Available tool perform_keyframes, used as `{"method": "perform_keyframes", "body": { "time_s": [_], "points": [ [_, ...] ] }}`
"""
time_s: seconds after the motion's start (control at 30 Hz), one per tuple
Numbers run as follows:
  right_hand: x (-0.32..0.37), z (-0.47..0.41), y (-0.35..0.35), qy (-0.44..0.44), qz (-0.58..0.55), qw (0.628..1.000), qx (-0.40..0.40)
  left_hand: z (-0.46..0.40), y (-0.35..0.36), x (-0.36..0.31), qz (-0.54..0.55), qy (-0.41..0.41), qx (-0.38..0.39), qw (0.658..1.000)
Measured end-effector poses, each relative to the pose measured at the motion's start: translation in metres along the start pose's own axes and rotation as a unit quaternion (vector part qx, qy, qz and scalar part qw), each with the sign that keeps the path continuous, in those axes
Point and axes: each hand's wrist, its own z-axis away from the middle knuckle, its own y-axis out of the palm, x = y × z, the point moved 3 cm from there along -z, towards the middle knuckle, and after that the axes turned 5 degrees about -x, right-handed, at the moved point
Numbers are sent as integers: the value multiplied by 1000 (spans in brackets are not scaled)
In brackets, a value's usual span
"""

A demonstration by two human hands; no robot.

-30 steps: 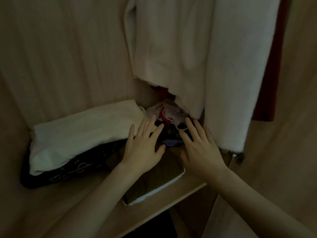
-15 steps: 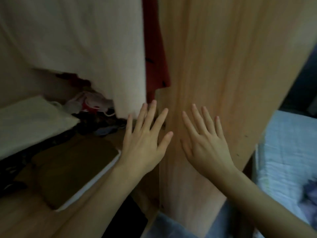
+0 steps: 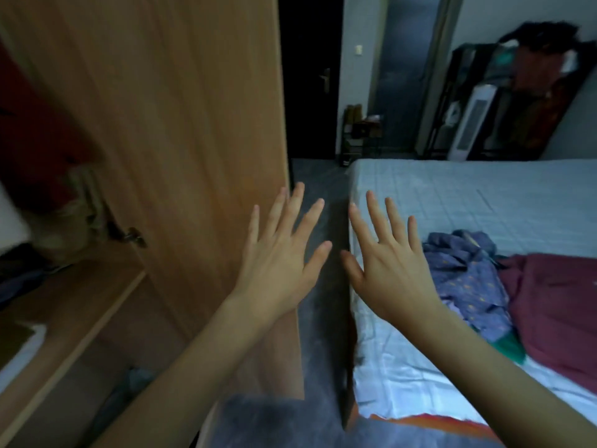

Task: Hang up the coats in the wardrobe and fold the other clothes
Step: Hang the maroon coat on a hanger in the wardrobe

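Since a moment ago my view has swung away from the wardrobe shelf and its folded pile, past the wardrobe door, which now fills the left of what I see, and onto the bed. Both hands have come along empty: my left hand and right hand float side by side with palms down and fingers spread wide, gripping nothing and touching nothing that I can make out. What I am after next lies on the bed, a crumpled blue patterned garment with a maroon garment pressed against its far side and a scrap of green cloth showing beneath where they meet. From my right hand the blue piece sits at about three o'clock, just beside the knuckles, and the maroon one is further out along the same line. The heap runs roughly from eleven o'clock down to five, along the length of the bed. My right hand is plainly the nearer; the left hangs over the gap of dark floor between door edge and mattress and would have to cross over. I judge that neither looks like a coat, so folding is likely, though the blur leaves me unsure.
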Motion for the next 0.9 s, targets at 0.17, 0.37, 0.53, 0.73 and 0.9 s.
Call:
{"method": "perform_keyframes", "body": {
  "time_s": [0.17, 0.37, 0.53, 0.73, 0.9],
  "points": [
    [-95, 40, -13, 100, 47, 993, 41, -24, 34, -90, 40, 62, 25, 997],
    [-200, 96, -44, 214, 95, 971, 49, -42, 79, -206, 80, 165, 32, 982],
    [-266, 136, -72, 282, 127, 949, 60, -51, 102, -287, 99, 233, 51, 966],
    [-318, 172, -93, 344, 133, 928, 64, -67, 122, -361, 110, 302, 85, 943],
    [-352, 185, -99, 370, 146, 915, 61, -81, 135, -408, 122, 338, 83, 929]
  ]
}}
